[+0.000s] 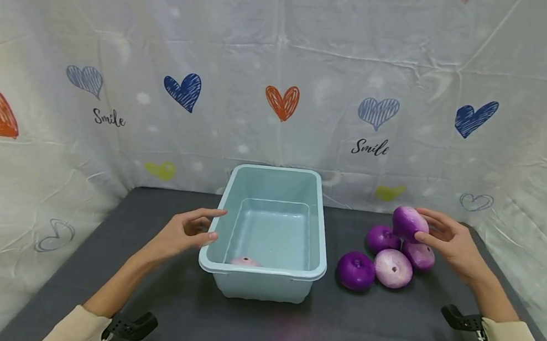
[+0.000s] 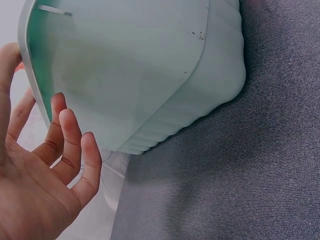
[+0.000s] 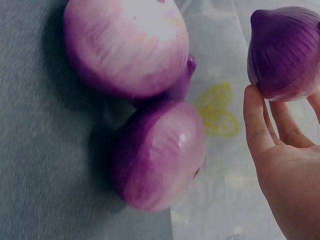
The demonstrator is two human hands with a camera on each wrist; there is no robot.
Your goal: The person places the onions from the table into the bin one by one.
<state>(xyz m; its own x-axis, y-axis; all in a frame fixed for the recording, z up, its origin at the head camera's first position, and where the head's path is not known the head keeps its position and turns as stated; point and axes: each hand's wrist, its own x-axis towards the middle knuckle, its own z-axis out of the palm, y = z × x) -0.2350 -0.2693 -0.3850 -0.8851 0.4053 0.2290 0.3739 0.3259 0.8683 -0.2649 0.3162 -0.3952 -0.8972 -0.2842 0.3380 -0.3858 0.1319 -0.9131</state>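
Observation:
My right hand (image 1: 451,242) holds a purple onion (image 1: 409,223) by its fingertips and thumb, raised over a small group of onions. In the right wrist view, that onion (image 3: 282,52) shows its pointed tip. Below it lie a dark purple onion (image 1: 355,271), a paler one (image 1: 393,269), another (image 1: 419,256) and one at the back (image 1: 380,239). My left hand (image 1: 184,233) is at the left rim of a light blue plastic tub (image 1: 268,273), thumb and index finger over the rim, the other fingers loosely bent outside. A pale pinkish onion (image 1: 245,261) lies inside, mostly hidden by the near wall.
The tub stands mid-table on a dark grey cloth (image 1: 256,330). Behind the table hangs a white curtain (image 1: 287,44) printed with hearts, which also runs down both sides. Black straps (image 1: 132,327) circle both wrists.

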